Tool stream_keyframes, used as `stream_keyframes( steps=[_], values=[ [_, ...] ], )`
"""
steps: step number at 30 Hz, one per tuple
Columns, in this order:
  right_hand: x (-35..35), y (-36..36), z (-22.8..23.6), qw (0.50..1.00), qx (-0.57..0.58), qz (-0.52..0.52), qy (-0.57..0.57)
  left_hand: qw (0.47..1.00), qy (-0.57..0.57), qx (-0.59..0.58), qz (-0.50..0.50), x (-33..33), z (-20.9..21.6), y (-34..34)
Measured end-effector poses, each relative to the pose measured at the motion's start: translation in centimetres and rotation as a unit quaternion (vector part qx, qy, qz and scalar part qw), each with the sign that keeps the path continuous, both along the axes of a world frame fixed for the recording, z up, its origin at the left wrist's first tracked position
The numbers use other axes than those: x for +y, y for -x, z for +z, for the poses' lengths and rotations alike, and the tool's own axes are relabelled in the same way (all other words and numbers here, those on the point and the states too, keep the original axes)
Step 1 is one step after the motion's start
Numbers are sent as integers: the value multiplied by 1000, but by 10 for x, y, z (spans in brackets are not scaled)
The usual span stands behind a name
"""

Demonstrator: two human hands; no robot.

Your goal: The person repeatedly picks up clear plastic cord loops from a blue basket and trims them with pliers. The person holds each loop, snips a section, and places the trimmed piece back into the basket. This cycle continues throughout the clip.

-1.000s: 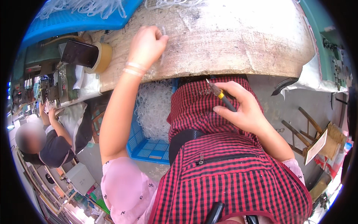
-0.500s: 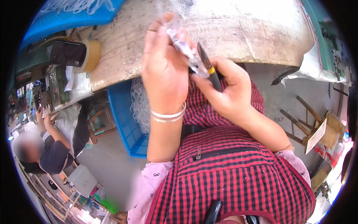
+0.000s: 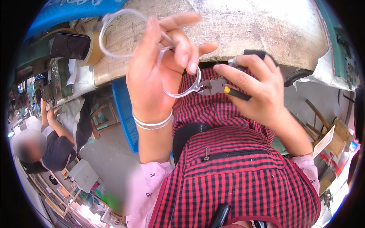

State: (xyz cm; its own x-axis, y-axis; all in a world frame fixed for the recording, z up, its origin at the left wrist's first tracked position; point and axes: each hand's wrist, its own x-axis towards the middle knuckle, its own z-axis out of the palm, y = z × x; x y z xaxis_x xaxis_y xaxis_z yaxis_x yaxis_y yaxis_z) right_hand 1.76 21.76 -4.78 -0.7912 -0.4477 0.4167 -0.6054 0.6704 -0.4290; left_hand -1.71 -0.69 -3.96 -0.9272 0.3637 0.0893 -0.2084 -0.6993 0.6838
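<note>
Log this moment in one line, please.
left hand: holding looped clear strand | right hand: holding pliers | jaws: open at strand

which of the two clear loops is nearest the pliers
The lower loop, overlapping the left hand: its edge is at the jaws of the pliers. The upper loop juts out left, away from them.

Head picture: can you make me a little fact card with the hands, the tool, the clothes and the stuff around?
Left hand: holds clear plastic loops
Right hand: grips pliers with a yellow band
Jaws: look open, at the edge of one loop; touching unclear
Clothes: red-and-black checked apron, pink sleeves
Ahead: worn wooden table
Left side: dark phone-like slab by a tape roll
Below table: blue crate
Far left: another person, dark top
</note>
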Motion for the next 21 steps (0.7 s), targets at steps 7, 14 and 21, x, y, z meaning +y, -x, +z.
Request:
stream_keyframes(
  steps=[7,14,21],
  values=[
    [19,25,32,981,94,126,-111,979,197,-55,-27,14,29,7],
    [13,46,56,949,204,160,-182,984,159,-53,-61,17,22,14],
    [15,48,53,950,161,185,-191,986,123,-96,-53,19,20,14]
  ],
)
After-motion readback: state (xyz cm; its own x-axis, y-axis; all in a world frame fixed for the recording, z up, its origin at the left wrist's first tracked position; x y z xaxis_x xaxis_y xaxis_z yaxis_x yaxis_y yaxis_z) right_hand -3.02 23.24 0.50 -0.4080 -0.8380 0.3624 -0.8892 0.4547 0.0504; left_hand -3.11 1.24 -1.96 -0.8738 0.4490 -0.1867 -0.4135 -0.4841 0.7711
